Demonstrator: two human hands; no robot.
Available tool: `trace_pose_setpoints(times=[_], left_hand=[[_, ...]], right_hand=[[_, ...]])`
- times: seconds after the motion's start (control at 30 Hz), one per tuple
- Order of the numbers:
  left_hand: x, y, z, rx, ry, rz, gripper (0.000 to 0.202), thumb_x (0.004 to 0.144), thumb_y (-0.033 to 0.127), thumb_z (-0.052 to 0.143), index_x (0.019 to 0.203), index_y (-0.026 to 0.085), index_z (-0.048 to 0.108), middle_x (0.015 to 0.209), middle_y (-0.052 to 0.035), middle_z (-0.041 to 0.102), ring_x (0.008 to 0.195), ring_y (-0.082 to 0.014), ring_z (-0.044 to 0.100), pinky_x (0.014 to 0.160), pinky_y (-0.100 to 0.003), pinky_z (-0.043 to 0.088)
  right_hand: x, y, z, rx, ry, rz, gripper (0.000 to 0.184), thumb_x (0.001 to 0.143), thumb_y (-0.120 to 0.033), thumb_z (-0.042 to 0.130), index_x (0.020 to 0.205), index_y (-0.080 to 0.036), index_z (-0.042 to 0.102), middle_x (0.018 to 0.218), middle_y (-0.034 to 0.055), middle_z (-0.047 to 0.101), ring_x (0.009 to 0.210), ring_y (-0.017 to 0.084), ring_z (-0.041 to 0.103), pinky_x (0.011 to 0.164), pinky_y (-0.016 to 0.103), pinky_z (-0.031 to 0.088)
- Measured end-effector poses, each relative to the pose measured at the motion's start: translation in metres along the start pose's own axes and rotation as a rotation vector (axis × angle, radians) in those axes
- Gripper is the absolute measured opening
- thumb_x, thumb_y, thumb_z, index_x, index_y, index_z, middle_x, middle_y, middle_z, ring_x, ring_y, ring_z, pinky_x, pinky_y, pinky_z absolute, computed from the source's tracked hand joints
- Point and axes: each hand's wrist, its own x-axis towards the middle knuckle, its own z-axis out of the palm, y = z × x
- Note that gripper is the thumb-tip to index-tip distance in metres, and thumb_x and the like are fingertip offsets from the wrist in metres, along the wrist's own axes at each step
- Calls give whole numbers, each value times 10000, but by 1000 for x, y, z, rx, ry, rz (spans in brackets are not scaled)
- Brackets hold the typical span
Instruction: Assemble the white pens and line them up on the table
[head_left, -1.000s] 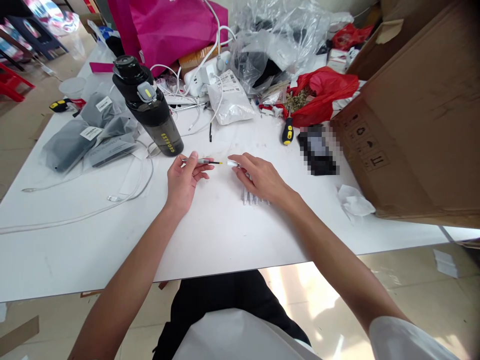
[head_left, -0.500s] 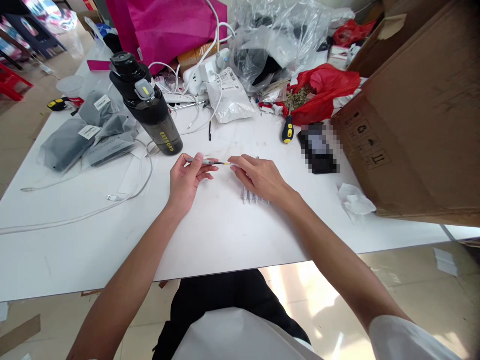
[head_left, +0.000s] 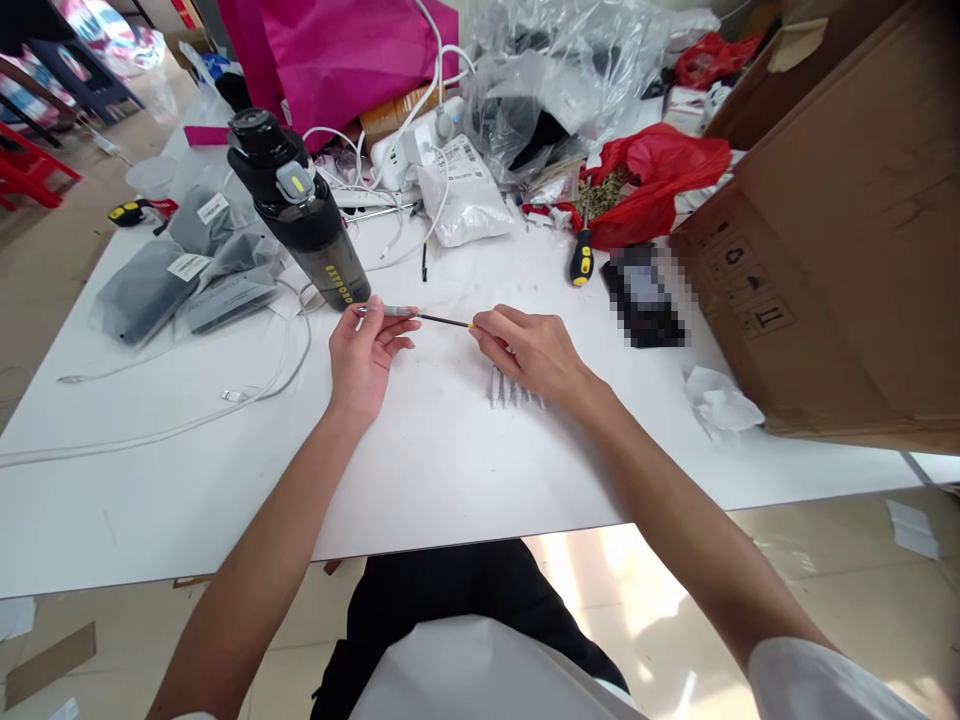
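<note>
My left hand (head_left: pixel 365 352) pinches the grey barrel of a pen (head_left: pixel 390 311) above the white table (head_left: pixel 420 470). A thin black refill with a yellow end (head_left: pixel 446 321) sticks out of the barrel toward my right hand (head_left: pixel 529 350), whose fingertips pinch that yellow end. Under my right hand, a row of several small clear pen parts (head_left: pixel 514 391) lies flat on the table.
A dark water bottle (head_left: pixel 304 215) stands just left of my hands. Behind are grey packets (head_left: pixel 180 280), white cables (head_left: pixel 247 385), a screwdriver (head_left: pixel 581 262), a red bag (head_left: pixel 652 185), clear plastic bags (head_left: pixel 540 90) and a pink bag (head_left: pixel 337 50). A large cardboard box (head_left: pixel 847 230) fills the right side.
The refill now shows much longer between my hands: the left hand has drawn the barrel away to the left while the right hand holds the yellow end.
</note>
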Motion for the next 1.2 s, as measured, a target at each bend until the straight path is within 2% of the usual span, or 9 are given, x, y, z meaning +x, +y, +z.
trace_pose_setpoints(times=[0.33, 0.47, 0.77, 0.93, 1.03, 1.2], left_hand=[[3, -2, -5, 10, 20, 20, 481, 922, 660, 883, 991, 246, 648, 1061, -84, 859, 942, -229, 844, 732, -304, 627], [1, -1, -4, -8, 3, 16, 468, 916, 634, 900, 994, 244, 652, 1043, -80, 860, 923, -222, 840, 720, -296, 625], [-6, -3, 1, 101, -80, 61, 482, 918, 654, 900, 1020, 246, 664, 1012, -71, 846, 860, -228, 839, 688, -309, 624], [-9, -6, 4, 140, -115, 62, 457, 913, 626, 918, 1022, 238, 702, 1004, -70, 845, 876, -228, 840, 688, -296, 634], [-11, -8, 5, 152, -122, 56, 445, 904, 608, 934, 1027, 233, 728, 983, -68, 835, 885, -232, 842, 691, -296, 640], [-12, -9, 7, 164, -115, 47, 444, 889, 598, 949, 1027, 230, 742, 976, -67, 834, 879, -232, 843, 684, -296, 639]], right_hand=[[0, 1, 1, 30, 26, 8, 387, 1232, -413, 349, 1128, -235, 676, 928, 45, 726, 659, 149, 528, 589, 328, 297], [0, 1, 0, 31, 18, 5, 390, 1233, -412, 350, 1130, -233, 681, 926, 45, 729, 663, 150, 534, 587, 328, 291], [-1, 1, 4, 9, -34, -22, 368, 1224, -408, 371, 1129, -234, 681, 919, 46, 714, 654, 153, 535, 596, 324, 284], [-1, -1, 3, 3, -67, -21, 399, 1235, -441, 348, 1155, -230, 676, 981, 65, 754, 689, 162, 588, 609, 321, 304], [-1, 0, 5, 26, -64, -5, 372, 1227, -491, 394, 1222, -231, 660, 1062, 77, 795, 725, 175, 646, 625, 319, 327], [-3, 3, 11, 52, -44, 62, 441, 1171, -619, 495, 1338, -223, 594, 991, 69, 806, 726, 217, 698, 644, 317, 369]])
